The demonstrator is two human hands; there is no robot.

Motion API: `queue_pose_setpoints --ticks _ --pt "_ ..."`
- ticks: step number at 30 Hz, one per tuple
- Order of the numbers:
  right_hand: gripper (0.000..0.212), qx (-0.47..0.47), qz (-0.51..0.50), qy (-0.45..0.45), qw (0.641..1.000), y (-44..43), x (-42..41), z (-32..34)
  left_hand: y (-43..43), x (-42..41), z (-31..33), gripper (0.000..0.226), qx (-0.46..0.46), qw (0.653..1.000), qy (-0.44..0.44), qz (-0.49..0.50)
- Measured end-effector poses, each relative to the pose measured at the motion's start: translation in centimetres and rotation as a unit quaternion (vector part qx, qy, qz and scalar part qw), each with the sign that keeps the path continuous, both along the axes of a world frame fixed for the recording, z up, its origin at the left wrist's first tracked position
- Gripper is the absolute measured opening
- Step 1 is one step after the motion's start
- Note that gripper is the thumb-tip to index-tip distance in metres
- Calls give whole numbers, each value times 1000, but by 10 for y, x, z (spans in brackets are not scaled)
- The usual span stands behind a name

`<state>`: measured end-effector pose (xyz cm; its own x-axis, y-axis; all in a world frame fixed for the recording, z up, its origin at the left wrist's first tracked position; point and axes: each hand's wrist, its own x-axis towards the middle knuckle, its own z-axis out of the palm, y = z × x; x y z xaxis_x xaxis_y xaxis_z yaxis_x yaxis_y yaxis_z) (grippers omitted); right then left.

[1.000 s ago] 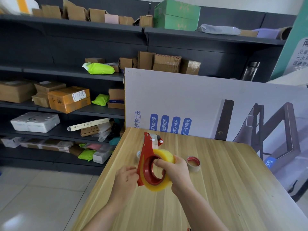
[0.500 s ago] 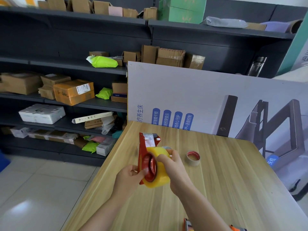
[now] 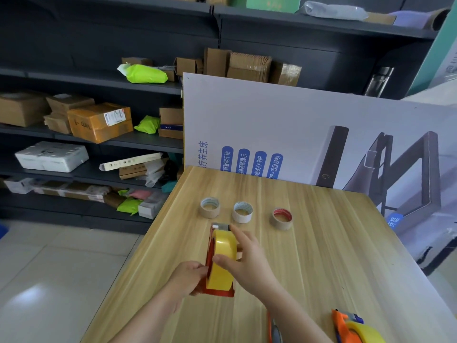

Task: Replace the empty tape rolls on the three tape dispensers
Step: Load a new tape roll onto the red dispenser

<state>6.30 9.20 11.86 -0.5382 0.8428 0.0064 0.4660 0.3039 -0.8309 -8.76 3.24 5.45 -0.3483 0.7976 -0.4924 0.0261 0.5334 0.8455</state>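
A red tape dispenser [image 3: 213, 290] with a full yellow tape roll [image 3: 221, 258] on it is held over the wooden table [image 3: 321, 256]. My left hand [image 3: 188, 278] grips the dispenser's left side. My right hand [image 3: 247, 258] presses on the yellow roll, thumb on its face, fingers over the top. Three empty cardboard cores stand in a row beyond: the left core [image 3: 209, 207], the white middle core [image 3: 242, 212] and a red-lined right core [image 3: 282, 218]. An orange dispenser with a yellow roll [image 3: 356, 328] sits at the near right; another dispenser's edge [image 3: 273, 329] shows beside my right forearm.
A white printed board [image 3: 309, 134] leans upright along the table's far edge. Dark shelves [image 3: 99, 134] with cardboard boxes and green parcels fill the left and back. The table's left edge drops to a tiled floor [image 3: 49, 280].
The view has tilted down, revealing all three empty cores and two more dispensers. The red dispenser has come lower, toward the table, and my right hand now presses the roll from its outer side.
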Motion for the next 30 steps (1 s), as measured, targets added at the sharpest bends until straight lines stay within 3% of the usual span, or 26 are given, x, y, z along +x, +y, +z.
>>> queue_pose_setpoints --ticks 6,13,21,30 --pt "91 -18 28 -102 994 -14 -4 -30 -16 -4 -39 24 -86 995 -5 -56" --pt "91 -83 4 -143 986 -30 3 -60 -31 0 -75 21 -167 980 -26 -105" --pt "92 -120 -21 -184 975 -46 3 -88 -52 10 -100 26 -218 967 -92 -95" --pt "89 -105 -2 -186 977 -57 9 -104 -66 21 -109 17 -236 963 -127 -35"
